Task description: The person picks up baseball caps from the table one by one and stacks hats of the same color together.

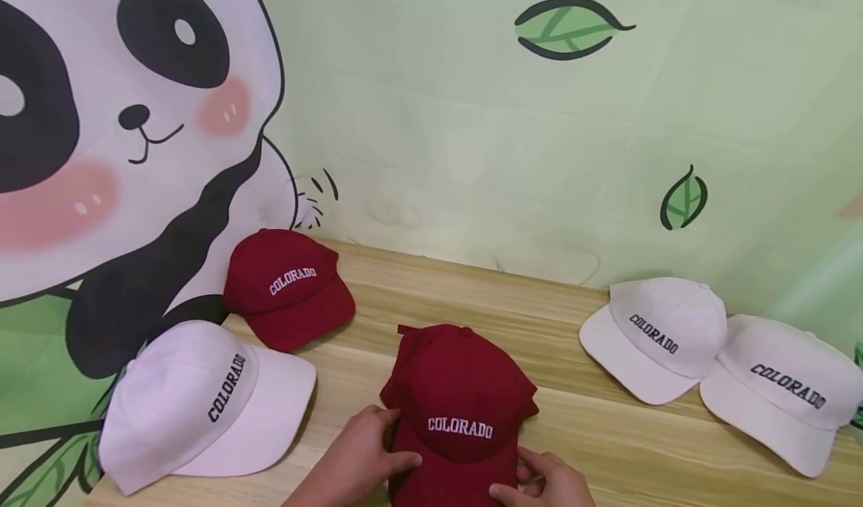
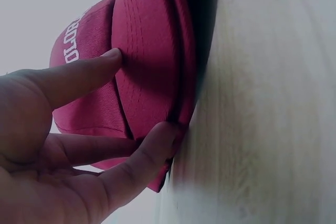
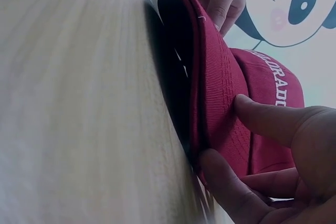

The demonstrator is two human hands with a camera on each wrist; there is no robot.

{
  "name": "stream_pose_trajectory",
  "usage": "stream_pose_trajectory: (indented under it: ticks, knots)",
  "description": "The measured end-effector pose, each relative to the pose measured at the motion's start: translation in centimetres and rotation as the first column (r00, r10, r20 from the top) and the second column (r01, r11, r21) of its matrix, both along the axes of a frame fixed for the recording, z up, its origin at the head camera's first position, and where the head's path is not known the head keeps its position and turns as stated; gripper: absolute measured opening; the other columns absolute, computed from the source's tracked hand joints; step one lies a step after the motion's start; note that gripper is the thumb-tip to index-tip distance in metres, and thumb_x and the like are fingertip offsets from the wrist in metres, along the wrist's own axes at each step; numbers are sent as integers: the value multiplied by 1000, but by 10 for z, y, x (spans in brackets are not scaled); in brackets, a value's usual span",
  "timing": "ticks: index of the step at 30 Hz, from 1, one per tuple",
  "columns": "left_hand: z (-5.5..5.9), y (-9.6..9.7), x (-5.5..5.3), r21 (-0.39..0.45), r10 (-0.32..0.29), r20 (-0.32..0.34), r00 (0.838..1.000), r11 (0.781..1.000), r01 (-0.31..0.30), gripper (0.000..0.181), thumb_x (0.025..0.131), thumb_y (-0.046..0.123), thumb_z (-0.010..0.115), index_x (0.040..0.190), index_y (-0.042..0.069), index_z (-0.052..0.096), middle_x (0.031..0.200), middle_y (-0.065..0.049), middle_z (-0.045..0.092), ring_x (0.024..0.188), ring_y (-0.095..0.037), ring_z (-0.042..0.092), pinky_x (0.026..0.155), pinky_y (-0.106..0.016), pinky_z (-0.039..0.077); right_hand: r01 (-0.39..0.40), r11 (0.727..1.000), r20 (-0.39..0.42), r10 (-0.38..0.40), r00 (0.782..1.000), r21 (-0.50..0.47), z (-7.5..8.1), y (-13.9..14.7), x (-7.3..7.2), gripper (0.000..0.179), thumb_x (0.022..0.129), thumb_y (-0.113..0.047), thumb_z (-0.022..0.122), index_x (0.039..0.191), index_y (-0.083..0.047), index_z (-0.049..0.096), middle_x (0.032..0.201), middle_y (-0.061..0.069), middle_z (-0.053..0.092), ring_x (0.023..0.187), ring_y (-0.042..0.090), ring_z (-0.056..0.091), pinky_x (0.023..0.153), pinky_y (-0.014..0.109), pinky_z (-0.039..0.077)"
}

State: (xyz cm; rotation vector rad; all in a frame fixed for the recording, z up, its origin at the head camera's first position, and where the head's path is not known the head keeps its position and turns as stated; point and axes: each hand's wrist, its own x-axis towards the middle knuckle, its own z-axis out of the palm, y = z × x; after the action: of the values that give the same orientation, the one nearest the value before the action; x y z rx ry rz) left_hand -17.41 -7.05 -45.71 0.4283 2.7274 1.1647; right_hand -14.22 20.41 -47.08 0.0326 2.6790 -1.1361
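Two dark red caps (image 1: pixel 465 387) printed COLORADO appear nested one over the other at the table's front middle; doubled brim edges (image 2: pixel 184 72) show in both wrist views. My left hand (image 1: pixel 360 451) pinches the left side of the brim, thumb on top and fingers along the edge. On the opposite side, my right hand (image 1: pixel 549 481) holds the brim the same way, its thumb (image 3: pixel 268 121) lying on the stitched top. The brim's front end is cut off in the head view. Most of the lower cap is covered by the upper one.
Behind on the left sits another red cap (image 1: pixel 290 290), with a white cap (image 1: pixel 202 410) nearer me. Two white caps (image 1: pixel 664 335) (image 1: pixel 782 387) stand side by side at right. A panda-printed backdrop (image 1: pixel 431 117) rises behind the wooden table (image 1: pixel 472 290).
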Motion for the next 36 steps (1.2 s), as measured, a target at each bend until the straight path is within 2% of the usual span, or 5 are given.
stream_pose_trajectory:
  ticks: [8, 15, 21, 30, 36]
  knots:
    - [2, -4, -2, 21, -25, -26, 999, 999, 26, 52, 74, 30, 81, 115, 2, 66, 87, -4, 62, 83, -18, 56, 72, -34, 48, 5, 1000, -16, -5, 1000, -18, 1, 3, 0, 68, 74, -37, 82, 126, 2, 61, 86, -2, 62, 71, 7, 63, 60, 21, 50]
    - [7, -7, -2, 15, -9, -51, 999, 1000, 9, 59, 75, 32, 81, 118, -5, 65, 97, -12, 66, 92, -24, 61, 81, -40, 51, 74, 997, -79, -73, 994, 12, 9, 2, 1, 60, 74, -32, 82, 121, 1, 65, 84, -3, 63, 70, 5, 63, 60, 20, 49]
    - [14, -7, -2, 11, 31, -54, 998, 999, -31, 59, 75, 33, 81, 119, -3, 65, 103, -14, 67, 96, -25, 62, 86, -44, 51, 158, 987, -111, -153, 982, 37, 28, -1, -2, 59, 73, -35, 83, 121, -4, 67, 88, -4, 66, 73, 5, 64, 61, 20, 50]
    - [26, -15, -6, 48, 87, -34, 996, 995, -85, 59, 76, 32, 80, 123, 1, 64, 106, -14, 65, 81, -13, 63, 69, -27, 50, 177, 983, -234, -160, 959, 53, 64, -6, -9, 57, 74, -42, 82, 120, -11, 69, 94, -1, 68, 77, 5, 63, 65, 19, 51]
    - [38, -23, -10, 66, 178, -31, 984, 982, -176, 62, 77, 32, 80, 127, 0, 61, 119, -15, 64, 87, -15, 65, 74, -31, 52, 125, 992, -363, -122, 924, -13, 83, -16, -15, 51, 77, -37, 81, 120, -14, 69, 91, -2, 68, 78, 3, 64, 67, 18, 53]
